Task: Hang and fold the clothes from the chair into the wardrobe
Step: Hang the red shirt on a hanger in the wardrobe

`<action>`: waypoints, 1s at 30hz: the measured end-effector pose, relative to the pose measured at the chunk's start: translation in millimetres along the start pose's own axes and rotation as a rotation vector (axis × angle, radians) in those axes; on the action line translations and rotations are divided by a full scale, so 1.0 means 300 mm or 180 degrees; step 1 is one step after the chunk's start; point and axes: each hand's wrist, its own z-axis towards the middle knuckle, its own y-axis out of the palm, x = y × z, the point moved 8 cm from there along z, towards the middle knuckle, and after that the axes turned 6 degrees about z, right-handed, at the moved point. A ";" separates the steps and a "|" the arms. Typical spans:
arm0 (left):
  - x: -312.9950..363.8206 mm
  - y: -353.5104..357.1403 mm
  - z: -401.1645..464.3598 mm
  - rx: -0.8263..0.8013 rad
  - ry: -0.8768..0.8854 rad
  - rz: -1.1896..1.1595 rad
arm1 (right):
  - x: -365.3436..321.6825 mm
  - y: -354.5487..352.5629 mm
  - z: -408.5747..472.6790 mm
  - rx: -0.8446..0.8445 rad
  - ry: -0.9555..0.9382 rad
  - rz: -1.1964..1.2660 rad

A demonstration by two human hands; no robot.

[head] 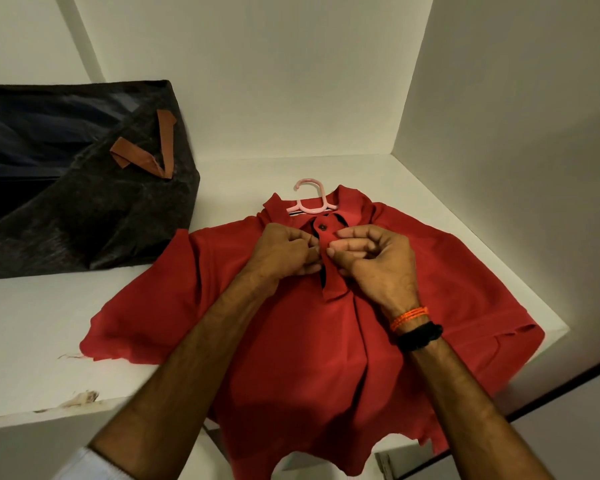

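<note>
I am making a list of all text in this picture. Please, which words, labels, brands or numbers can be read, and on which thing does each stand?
None can be read.
The red shirt, the pink hanger, the dark bag and the shelf show no text.
A striped strip inside the shirt's collar is too small to read.

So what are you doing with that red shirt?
A person has laid a red polo shirt flat on a white wardrobe shelf, with a pink plastic hanger already poking out of its collar. Both hands are pinching the button strip below the collar: the left hand on one side, the right hand on the other, seemingly working on a button. A dark fabric bag with brown straps sits beside the shirt on the shelf. The shirt is not hung up yet.
</note>
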 end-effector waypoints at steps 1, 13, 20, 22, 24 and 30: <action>0.001 0.001 -0.001 -0.0012 0.0001 -0.0026 | -0.001 0.000 0.000 -0.0001 -0.0040 -0.0051; -0.001 0.020 -0.001 -0.0181 0.0069 -0.0534 | 0.001 -0.003 0.005 0.0050 -0.0067 0.0076; -0.009 0.006 -0.010 0.0059 -0.0046 -0.0495 | 0.005 0.008 -0.004 -0.0009 0.0153 0.0337; -0.014 0.005 -0.015 0.0135 -0.0121 -0.0547 | 0.002 0.009 -0.007 -0.0029 0.0216 0.0386; -0.020 0.001 -0.019 0.0226 -0.0202 -0.0691 | -0.005 0.013 -0.011 -0.0046 0.0272 0.0453; -0.019 0.012 -0.019 0.0154 -0.0085 -0.0927 | 0.000 0.006 -0.022 -0.0002 0.0619 0.0734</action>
